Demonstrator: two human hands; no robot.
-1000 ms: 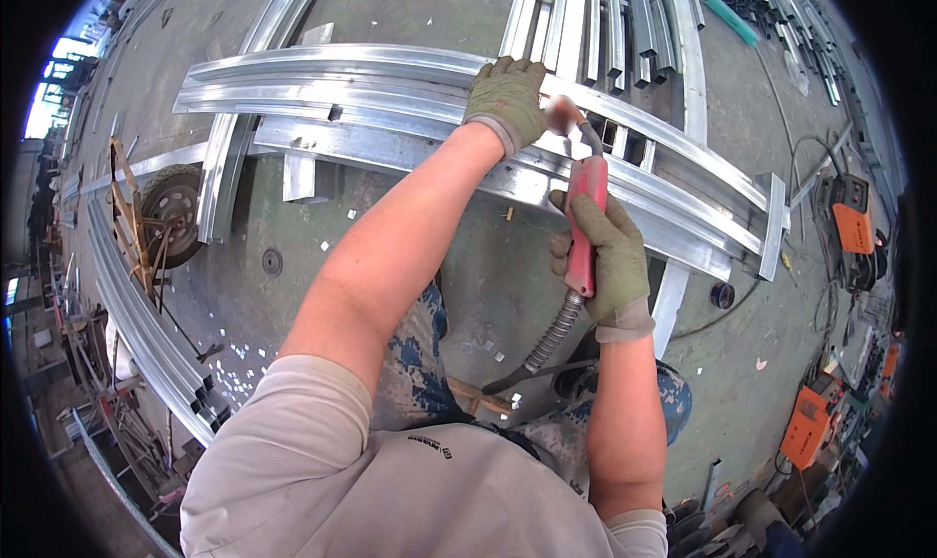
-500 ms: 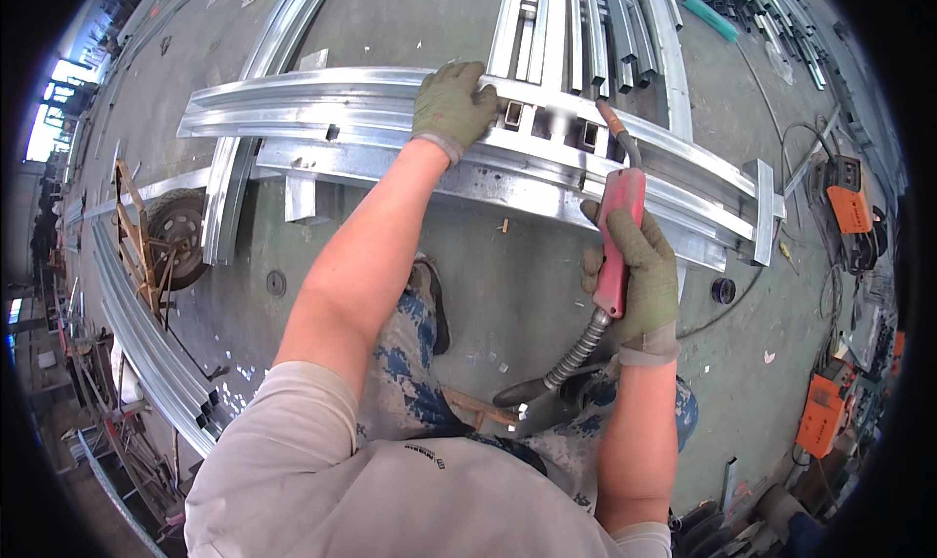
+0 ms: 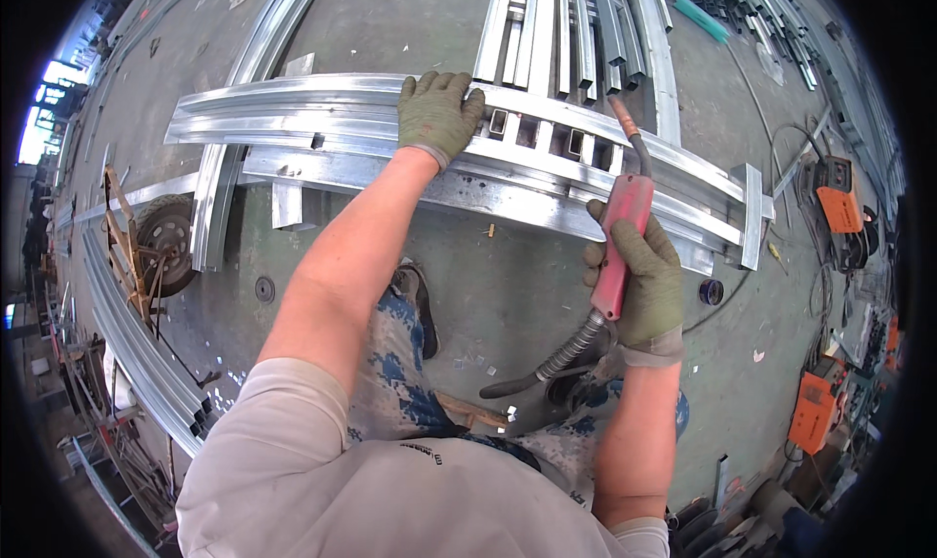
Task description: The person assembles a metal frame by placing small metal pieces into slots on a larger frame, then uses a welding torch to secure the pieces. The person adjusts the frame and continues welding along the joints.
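A long frame of shiny galvanized steel profiles [image 3: 322, 128] lies across in front of me, with short tube pieces [image 3: 575, 143] set between its rails right of the middle. My left hand [image 3: 437, 117], in a green work glove, grips the far rail, fingers over its top and thumb to the right. In my right hand [image 3: 646, 280], gloved alike, is a red-handled welding torch [image 3: 626, 211]. Its copper-coloured nozzle [image 3: 625, 116] points up and away above the frame's right part, apparently apart from the metal. The torch's coiled cable sleeve [image 3: 571, 345] runs down toward my legs.
Steel tubes [image 3: 586, 41] lie beyond the frame, with more profiles [image 3: 137, 329] at left beside a wheel [image 3: 166, 246]. Orange machines [image 3: 818, 412] and cables stand at right. A small dark spool [image 3: 711, 290] sits on the floor near the frame's right end.
The torch has shifted slightly right relative to the frame. A small hazy bright patch between the frame's rails is gone. My left hand keeps its place; the whole view has moved a little.
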